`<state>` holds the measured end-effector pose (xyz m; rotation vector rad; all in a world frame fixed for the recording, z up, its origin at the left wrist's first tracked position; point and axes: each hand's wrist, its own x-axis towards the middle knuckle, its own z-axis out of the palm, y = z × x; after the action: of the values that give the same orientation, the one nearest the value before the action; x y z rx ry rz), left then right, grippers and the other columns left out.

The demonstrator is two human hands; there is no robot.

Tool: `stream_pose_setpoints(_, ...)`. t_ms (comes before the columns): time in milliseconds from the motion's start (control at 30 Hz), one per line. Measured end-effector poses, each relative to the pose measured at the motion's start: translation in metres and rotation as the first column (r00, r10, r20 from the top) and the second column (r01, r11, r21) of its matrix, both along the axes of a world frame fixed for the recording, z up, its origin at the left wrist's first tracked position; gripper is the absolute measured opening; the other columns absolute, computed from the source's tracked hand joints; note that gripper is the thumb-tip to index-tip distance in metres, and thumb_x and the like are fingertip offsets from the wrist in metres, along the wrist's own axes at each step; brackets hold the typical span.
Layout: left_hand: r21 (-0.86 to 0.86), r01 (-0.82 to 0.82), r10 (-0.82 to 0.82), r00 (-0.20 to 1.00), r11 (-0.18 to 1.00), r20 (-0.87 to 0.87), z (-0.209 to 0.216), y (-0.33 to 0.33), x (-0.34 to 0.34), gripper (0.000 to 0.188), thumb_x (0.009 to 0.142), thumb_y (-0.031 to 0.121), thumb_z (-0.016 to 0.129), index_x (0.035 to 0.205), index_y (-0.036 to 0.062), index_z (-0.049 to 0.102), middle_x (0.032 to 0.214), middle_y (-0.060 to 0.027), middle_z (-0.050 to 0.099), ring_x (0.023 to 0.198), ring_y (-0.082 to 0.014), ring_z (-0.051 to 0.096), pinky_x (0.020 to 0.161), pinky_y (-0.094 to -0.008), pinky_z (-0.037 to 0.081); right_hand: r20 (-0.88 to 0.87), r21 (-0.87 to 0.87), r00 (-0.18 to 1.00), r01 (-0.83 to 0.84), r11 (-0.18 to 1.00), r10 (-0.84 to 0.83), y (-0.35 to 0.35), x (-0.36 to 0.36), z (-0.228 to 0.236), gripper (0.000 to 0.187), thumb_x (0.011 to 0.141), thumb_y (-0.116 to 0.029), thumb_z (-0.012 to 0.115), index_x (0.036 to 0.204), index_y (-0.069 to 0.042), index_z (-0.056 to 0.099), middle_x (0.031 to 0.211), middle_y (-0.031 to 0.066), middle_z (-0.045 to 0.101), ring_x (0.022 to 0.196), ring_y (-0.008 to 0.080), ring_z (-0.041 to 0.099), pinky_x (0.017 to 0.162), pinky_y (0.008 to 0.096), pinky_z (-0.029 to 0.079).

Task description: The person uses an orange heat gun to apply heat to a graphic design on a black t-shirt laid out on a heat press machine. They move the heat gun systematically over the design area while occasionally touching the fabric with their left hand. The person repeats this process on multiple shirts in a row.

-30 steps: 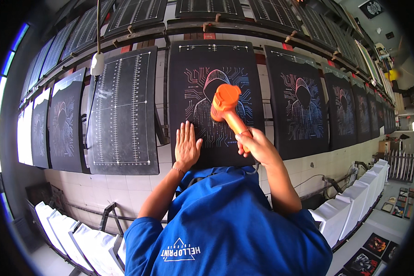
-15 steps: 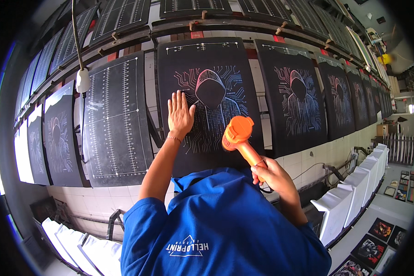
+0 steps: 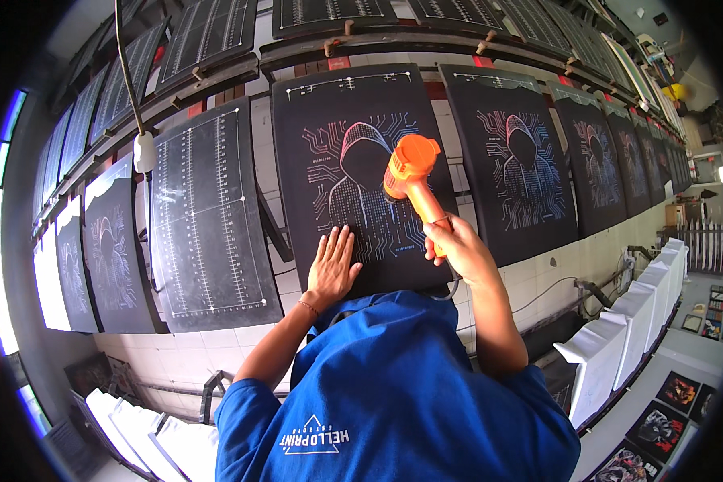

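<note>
A black T-shirt (image 3: 297, 189) printed with a hooded figure and circuit lines lies stretched over a board in front of me. My left hand (image 3: 334, 263) rests flat on its lower left part, fingers stretched out beside the foot of the print. In my right hand (image 3: 455, 245) is an orange heat gun (image 3: 414, 165), gripped by its handle. Its head hangs over the right half of the print, and its nozzle, partly hidden, points down and left at the shirt. A thin cord comes out below the handle.
Left of the shirt stands a bare black board (image 3: 205, 217) with ruler marks. More printed shirts (image 3: 524, 161) lie on boards to both sides. A white plug connector (image 3: 144, 153) hangs on a cord. White cloths (image 3: 590, 361) drape a rail at lower right.
My left hand has slid down the shirt, from beside the figure to the print's lower left. My right hand has carried the heat gun up over the print's right half.
</note>
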<state>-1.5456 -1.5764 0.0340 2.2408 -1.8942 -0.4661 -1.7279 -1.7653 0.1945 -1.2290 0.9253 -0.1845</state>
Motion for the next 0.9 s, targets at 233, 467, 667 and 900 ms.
stream_pose_setpoints(233,-0.208,-0.094,0.126,0.981,0.974,0.148,-0.015,-0.071,0.063,0.062,0.098,0.036,0.041,0.144,-0.0044,0.030,0.153,-0.0197,0.028,0.144,-0.0330,0.022,0.118,-0.0457,0.014,-0.084,0.104,0.991,-0.093,0.990,0.102,0.029,-0.038,0.021,0.027,0.093,-0.026,0.060,0.101,-0.001,0.052,0.075,0.0029,0.058,0.062,0.0086,0.058,0.052,0.0225,0.047)
stream_pose_setpoints(467,-0.213,-0.116,0.148,0.979,0.970,0.141,-0.018,-0.103,0.070,0.060,0.099,0.033,0.037,0.145,-0.0044,0.028,0.154,-0.0184,0.025,0.145,-0.0320,0.017,0.119,-0.0447,0.011,-0.147,0.120,0.987,-0.044,0.992,0.061,0.040,-0.068,0.028,0.034,0.093,-0.024,0.061,0.113,0.002,0.052,0.076,0.0028,0.059,0.063,0.0086,0.059,0.054,0.0226,0.047)
stream_pose_setpoints(667,-0.150,-0.020,0.033,0.996,0.989,0.085,-0.007,-0.053,0.025,0.061,0.097,0.034,0.041,0.145,-0.0030,0.031,0.153,-0.0175,0.027,0.144,-0.0321,0.020,0.118,-0.0448,0.013,-0.095,0.088,0.995,-0.025,0.996,0.033,0.020,-0.045,0.010,0.030,0.093,-0.024,0.060,0.108,0.001,0.053,0.075,0.0013,0.057,0.062,0.0078,0.058,0.053,0.0221,0.047)
stream_pose_setpoints(900,-0.026,0.096,-0.096,0.995,0.995,0.008,0.007,0.004,0.001,0.066,0.092,0.034,0.049,0.145,-0.0011,0.031,0.154,-0.0154,0.026,0.145,-0.0292,0.020,0.119,-0.0439,0.013,-0.068,0.021,0.998,0.003,1.000,-0.002,0.008,-0.023,0.012,0.027,0.094,-0.027,0.060,0.103,-0.002,0.053,0.072,0.0006,0.056,0.062,0.0074,0.057,0.052,0.0213,0.046)
